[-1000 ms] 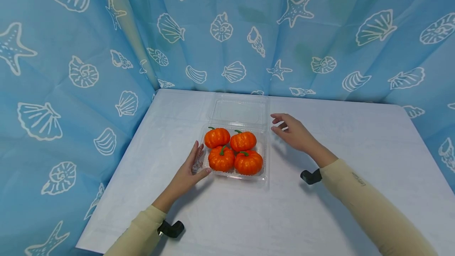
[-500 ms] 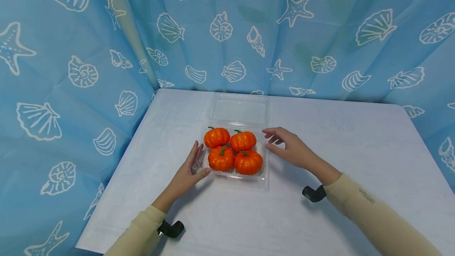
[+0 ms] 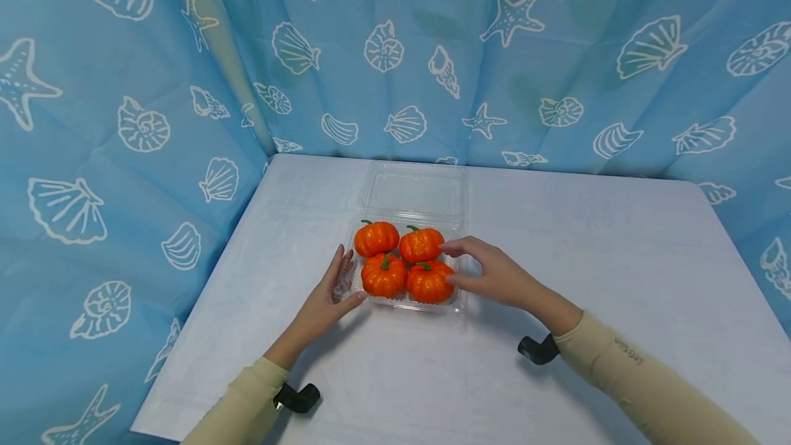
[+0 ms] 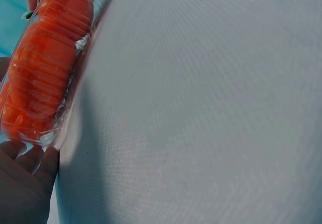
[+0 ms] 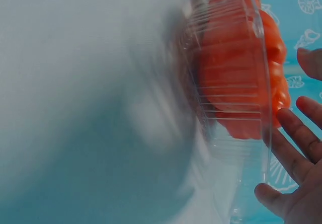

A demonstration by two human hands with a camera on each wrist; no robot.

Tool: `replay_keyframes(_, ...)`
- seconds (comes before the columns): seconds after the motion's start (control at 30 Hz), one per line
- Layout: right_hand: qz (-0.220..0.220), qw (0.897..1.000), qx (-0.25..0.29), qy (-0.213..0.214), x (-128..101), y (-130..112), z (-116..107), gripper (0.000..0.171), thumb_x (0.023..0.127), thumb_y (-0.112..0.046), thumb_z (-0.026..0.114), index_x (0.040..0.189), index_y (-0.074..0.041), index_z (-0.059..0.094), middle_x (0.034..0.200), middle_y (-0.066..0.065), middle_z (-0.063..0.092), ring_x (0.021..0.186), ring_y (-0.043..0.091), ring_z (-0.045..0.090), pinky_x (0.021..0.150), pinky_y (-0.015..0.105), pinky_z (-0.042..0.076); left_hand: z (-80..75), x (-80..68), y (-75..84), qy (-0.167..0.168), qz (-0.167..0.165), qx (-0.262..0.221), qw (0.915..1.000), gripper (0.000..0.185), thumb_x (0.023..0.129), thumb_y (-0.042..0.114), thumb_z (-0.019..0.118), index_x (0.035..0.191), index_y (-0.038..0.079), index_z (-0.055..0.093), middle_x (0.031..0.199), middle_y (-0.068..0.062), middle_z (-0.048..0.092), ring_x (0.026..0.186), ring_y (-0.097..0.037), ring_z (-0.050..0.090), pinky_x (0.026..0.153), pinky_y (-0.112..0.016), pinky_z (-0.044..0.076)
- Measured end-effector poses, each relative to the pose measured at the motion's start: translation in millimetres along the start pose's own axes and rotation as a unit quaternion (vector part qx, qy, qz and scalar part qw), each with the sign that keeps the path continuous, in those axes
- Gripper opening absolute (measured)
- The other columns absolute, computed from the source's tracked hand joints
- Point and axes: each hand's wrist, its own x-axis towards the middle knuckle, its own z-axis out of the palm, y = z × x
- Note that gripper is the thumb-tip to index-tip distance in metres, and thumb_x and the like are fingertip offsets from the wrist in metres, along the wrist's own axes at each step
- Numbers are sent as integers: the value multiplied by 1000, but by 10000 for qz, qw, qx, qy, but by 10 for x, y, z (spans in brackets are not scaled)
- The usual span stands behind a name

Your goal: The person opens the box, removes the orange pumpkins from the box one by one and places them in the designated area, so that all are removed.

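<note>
A clear plastic clamshell box [image 3: 456, 308] stands on the table with its lid [image 3: 415, 192] folded back flat. Inside sit several small orange pumpkins with green stems, two at the back [image 3: 376, 240] and two in front [image 3: 384, 277]. My left hand [image 3: 320, 309] rests along the box's left side, fingers fairly straight against the wall and thumb at the front corner. Over the right rim, my right hand [image 3: 494, 273] spreads its thumb and fingers at the right edges of the front right pumpkin [image 3: 428, 283] and back right pumpkin [image 3: 420, 246]. In the right wrist view, fingertips [image 5: 285, 117] overlap an orange pumpkin.
A white cloth covers the table [image 3: 593, 239]. Behind and to the left hangs a blue curtain [image 3: 346, 95] printed with shells and starfish. Black wrist-worn devices [image 3: 298, 398] stick out below both forearms.
My right hand has moved left and toward me, from beside the open lid to over the box's right rim, its thumb and fingers spreading. My left hand and the box have stayed put.
</note>
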Motion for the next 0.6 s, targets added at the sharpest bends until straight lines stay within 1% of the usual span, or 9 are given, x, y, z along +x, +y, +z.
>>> replay_keyframes(0.13, -75, 9999, -45, -106, 8, -8, 55, 55, 91, -30, 78, 140, -17, 58, 136, 7, 61, 124, 29, 58, 103, 55, 49, -3, -1, -3, -5, 8, -11, 10000, 100, 93, 34, 74, 166, 26, 5, 167, 3, 25, 155, -22, 20, 122, -57, 13)
replay_keyframes(0.3, -143, 9997, -98, -190, 28, -27, 102, 58, 88, -32, 81, 139, -17, 59, 133, 4, 60, 124, 29, 58, 104, 54, 48, -3, 0, -2, -9, -7, -6, 10000, 100, 93, 34, 74, 166, 26, 5, 167, 3, 25, 155, -22, 20, 122, -56, 13)
replay_keyframes(0.43, -87, 9992, -265, -289, 44, -49, 127, 57, 87, -30, 83, 138, -17, 61, 133, 3, 59, 125, 26, 57, 106, 51, 48, -3, 0, 2, -18, -25, -2, 10000, 100, 93, 34, 74, 166, 26, 5, 167, 3, 25, 155, -22, 20, 123, -56, 13)
replay_keyframes(0.6, -39, 9979, -555, -346, 57, -67, 140, 58, 86, -34, 83, 137, -18, 62, 134, 3, 58, 126, 26, 53, 107, 52, 46, -6, 0, 3, -28, -51, -17, 10000, 100, 93, 34, 74, 166, 26, 5, 167, 3, 25, 155, -22, 20, 123, -56, 13)
